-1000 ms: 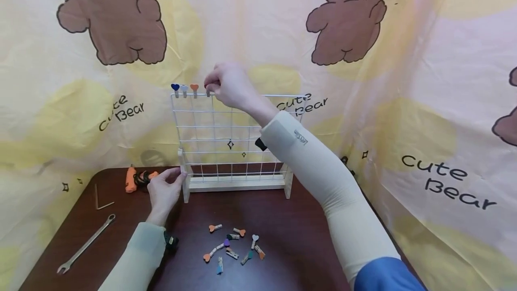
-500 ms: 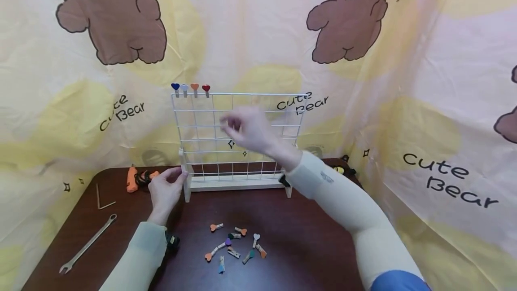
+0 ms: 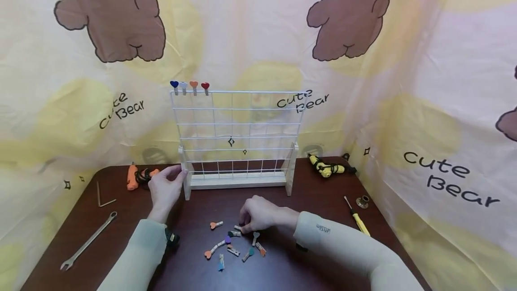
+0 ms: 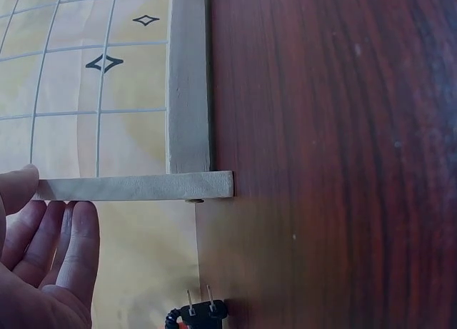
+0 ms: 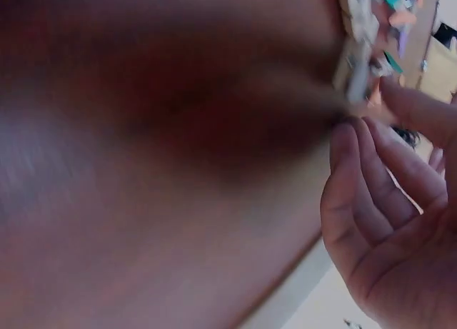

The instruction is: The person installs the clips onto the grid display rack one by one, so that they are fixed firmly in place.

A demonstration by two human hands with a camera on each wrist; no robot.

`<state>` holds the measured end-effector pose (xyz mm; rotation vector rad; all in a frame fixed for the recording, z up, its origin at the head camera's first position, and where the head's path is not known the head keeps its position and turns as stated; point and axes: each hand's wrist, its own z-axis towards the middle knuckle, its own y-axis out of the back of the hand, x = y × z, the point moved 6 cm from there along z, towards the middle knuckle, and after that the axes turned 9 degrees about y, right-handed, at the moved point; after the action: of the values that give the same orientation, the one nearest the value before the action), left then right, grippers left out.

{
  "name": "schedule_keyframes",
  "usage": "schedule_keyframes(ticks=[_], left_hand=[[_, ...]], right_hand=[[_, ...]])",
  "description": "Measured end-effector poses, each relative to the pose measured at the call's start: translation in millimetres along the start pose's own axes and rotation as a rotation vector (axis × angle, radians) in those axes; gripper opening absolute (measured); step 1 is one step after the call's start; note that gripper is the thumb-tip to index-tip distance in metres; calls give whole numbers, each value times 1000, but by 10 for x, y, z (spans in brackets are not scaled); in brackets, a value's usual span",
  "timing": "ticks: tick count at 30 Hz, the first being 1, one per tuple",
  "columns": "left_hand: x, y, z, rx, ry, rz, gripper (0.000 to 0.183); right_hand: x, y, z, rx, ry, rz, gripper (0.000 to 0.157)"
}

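Observation:
My left hand [image 3: 165, 190] grips the wooden side post [image 4: 128, 188] of a white wire grid rack [image 3: 238, 183], its thumb on one face and fingers on the other. Low over the table, my right hand [image 3: 260, 213] pinches at a small heart-topped clothespin [image 3: 238, 227]; its heart end is hidden by the fingers in the head view. Several more heart clothespins lie around it, among them a white one [image 3: 256, 236], a teal one [image 3: 251, 252] and an orange one [image 3: 213, 225]. On the rack's top wire stand blue [image 3: 174, 84], white [image 3: 183, 85], orange [image 3: 194, 84] and red [image 3: 205, 85] heart clothespins.
At the left lie an orange glue gun [image 3: 132, 177], a hex key [image 3: 99, 196] and a wrench [image 3: 89, 241]. On the right are a yellow corded tool [image 3: 325, 167], a screwdriver [image 3: 357, 219] and a brass flanged fitting [image 3: 362, 201]. A bear-print curtain [image 3: 258, 26] hangs behind.
My right hand has left the red clothespin on the top wire and come down to the clothespins on the table. The left hand stays on the post.

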<state>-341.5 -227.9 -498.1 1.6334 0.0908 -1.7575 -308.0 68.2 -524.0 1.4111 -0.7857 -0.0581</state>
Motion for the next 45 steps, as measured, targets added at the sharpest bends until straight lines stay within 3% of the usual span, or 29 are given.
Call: schedule_keyframes(ticks=[6,10,13,19,23,27,33,38,41,45], left_hand=[[9,15,7,3,27,-14,31],[17,21,9,13,35,-8,31],[25,43,13,6,29,-1,32],[57,80,35,7,36,5,36],[82,74,39,12,47,13,36],[79,61,38,4,37,6,34],[68,7,21,11,37,-7,30],[29,-10,0,0,15,-14,28],[10,-8,-6,-9,4,-9,27],[5,-16,-7,-3,13,-15,28]], right_hand=[[-49,-62,29,-47,-29,-34,15],[-32,156,16,-137,-43,78,16],[67,600,49,-250,2,138,15],[458,1861,213,-447,77,231,11],[770,2652,341,-642,141,121,16],[1020,3140,498,-757,179,-6,16],[1119,3367,765,-762,154,-154,14],[1087,3355,865,-702,108,-146,13],[1070,3313,838,-708,130,-119,21],[1042,3180,644,-786,218,-80,36]])
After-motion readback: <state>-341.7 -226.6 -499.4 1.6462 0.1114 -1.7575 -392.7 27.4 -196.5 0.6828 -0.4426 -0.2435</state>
